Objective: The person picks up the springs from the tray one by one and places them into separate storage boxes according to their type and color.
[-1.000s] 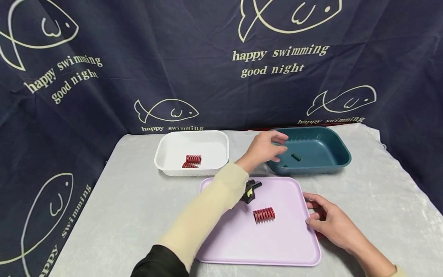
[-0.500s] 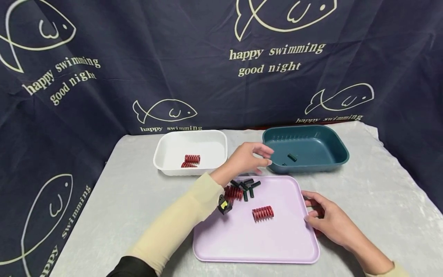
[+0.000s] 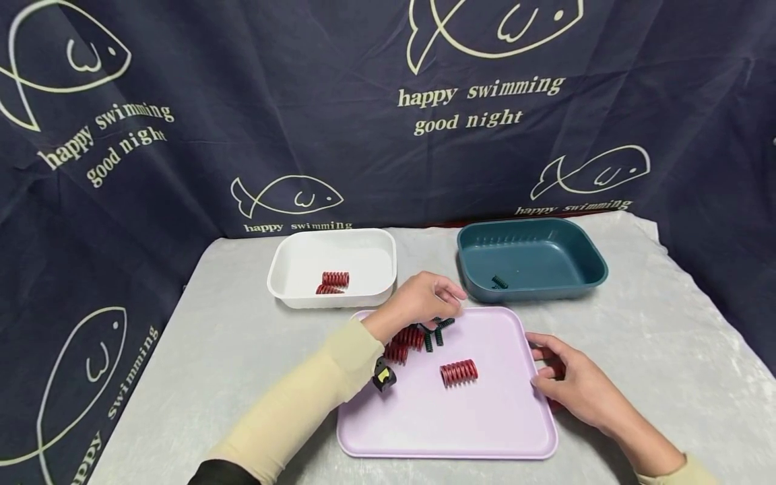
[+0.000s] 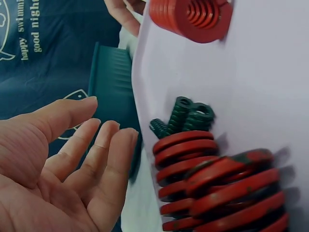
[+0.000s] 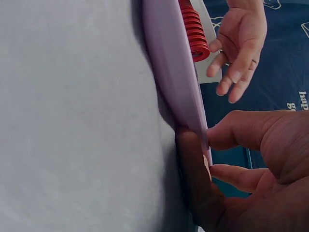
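I read the left hand [image 3: 424, 298] as empty, fingers loose, near green springs [image 3: 439, 337] at twelve o'clock on the tray [image 3: 461, 428]; red springs [image 3: 459, 372] lie at centre and ten; the right hand [image 3: 576, 384] pinches the tray at three, presumably steadying it.

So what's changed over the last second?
The left hand moved left and nearer, from the teal bin toward the lilac tray. Inside that bin, a dark green spring shifted to the near left. The right hand still grips the tray's edge; the red springs in the white bin stayed put.
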The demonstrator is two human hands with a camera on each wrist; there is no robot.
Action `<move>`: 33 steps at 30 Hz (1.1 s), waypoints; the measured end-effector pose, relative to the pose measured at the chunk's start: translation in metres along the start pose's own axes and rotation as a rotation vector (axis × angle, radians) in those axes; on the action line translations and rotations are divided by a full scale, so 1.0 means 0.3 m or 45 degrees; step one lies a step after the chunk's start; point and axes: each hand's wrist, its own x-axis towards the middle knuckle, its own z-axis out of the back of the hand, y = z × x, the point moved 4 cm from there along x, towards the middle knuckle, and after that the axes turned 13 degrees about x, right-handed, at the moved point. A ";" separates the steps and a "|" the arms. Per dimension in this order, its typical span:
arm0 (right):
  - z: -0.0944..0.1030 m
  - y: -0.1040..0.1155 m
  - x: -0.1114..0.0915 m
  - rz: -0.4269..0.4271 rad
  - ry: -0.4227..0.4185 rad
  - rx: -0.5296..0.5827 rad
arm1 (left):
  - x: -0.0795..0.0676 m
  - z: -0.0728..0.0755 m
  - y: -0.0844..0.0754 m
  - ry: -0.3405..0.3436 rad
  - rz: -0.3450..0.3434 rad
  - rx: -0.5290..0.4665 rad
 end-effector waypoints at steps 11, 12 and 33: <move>-0.002 0.000 -0.001 0.014 -0.005 -0.015 | 0.004 -0.027 0.047 -0.024 0.059 0.132; -0.001 0.000 -0.001 0.012 -0.007 -0.012 | 0.006 -0.029 0.048 -0.027 0.063 0.162; -0.005 -0.002 -0.001 -0.022 -0.008 -0.016 | 0.015 -0.063 0.042 -0.121 0.031 0.399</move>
